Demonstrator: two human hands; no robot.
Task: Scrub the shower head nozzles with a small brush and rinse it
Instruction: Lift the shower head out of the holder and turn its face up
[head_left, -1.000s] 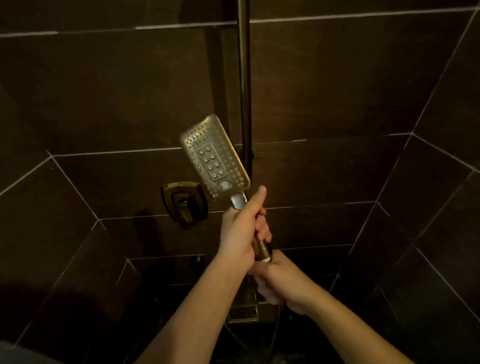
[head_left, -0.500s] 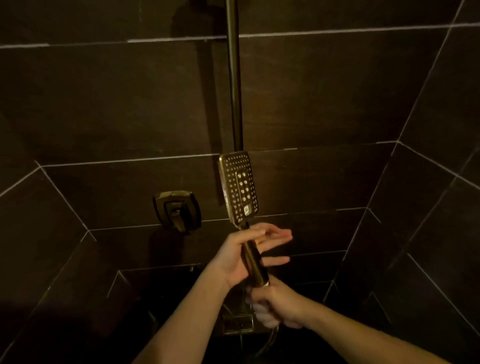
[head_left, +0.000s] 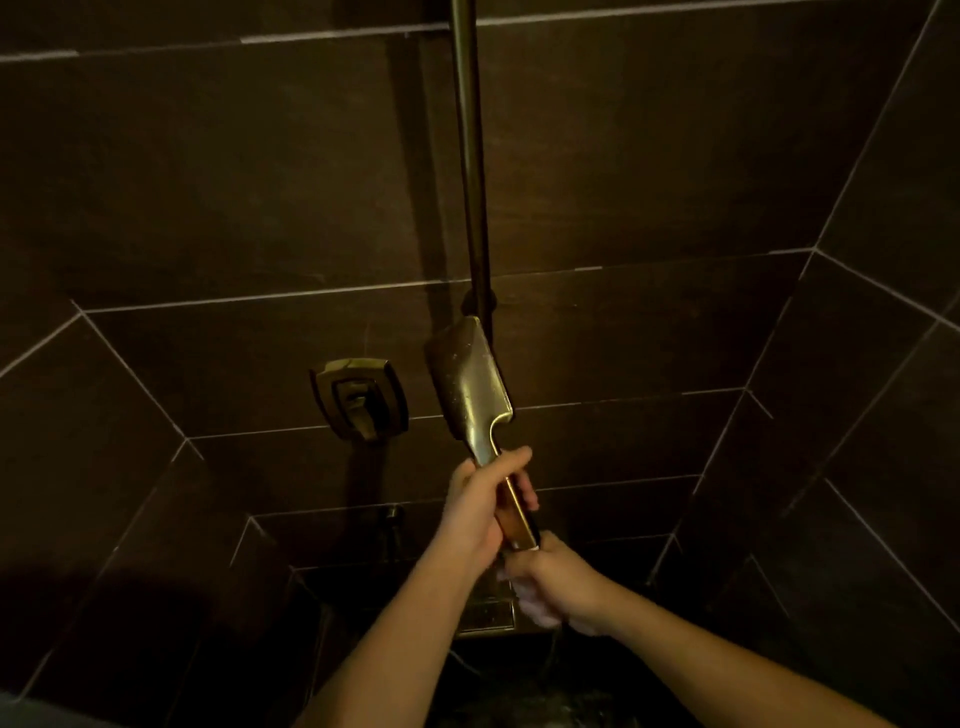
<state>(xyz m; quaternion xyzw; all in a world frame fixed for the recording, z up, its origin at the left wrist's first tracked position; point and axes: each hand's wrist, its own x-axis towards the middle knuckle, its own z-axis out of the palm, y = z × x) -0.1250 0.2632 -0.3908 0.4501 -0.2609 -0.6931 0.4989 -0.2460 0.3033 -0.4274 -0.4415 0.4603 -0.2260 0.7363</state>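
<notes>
The shower head (head_left: 470, 384) stands nearly upright in front of the rail (head_left: 470, 156), its long axis rising from the hands, smooth brass back toward us and nozzles facing the dark tiles. The left hand (head_left: 480, 506) is wrapped around the upper handle; the right hand (head_left: 558, 584), just below, is closed at the handle's base. No brush visible.

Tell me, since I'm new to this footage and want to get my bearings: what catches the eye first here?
The gold shower head stands out at centre against the dark tiled wall, its smooth back toward the camera, so the nozzles are hidden. The left hand wraps its handle, and the right hand grips just below the handle's end. A vertical rail rises behind it, with a square gold valve handle on the wall to its left.
</notes>
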